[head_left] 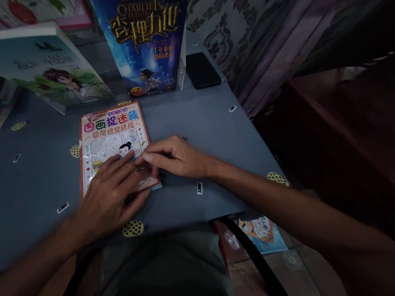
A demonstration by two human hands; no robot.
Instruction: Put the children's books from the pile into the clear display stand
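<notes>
Dim tabletop (216, 121): left hand (115, 190) partly hides the orange-bordered book (112, 137).

Open table (39, 179) stretches across the lower left. Upright books (142, 45) block the upper left (a phone (205, 71) lies beside them, upper centre).

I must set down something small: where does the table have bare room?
Between the right hand, blue book and black phone; also left of the flat booklet and left hand. The back left is crowded with other books.
</notes>
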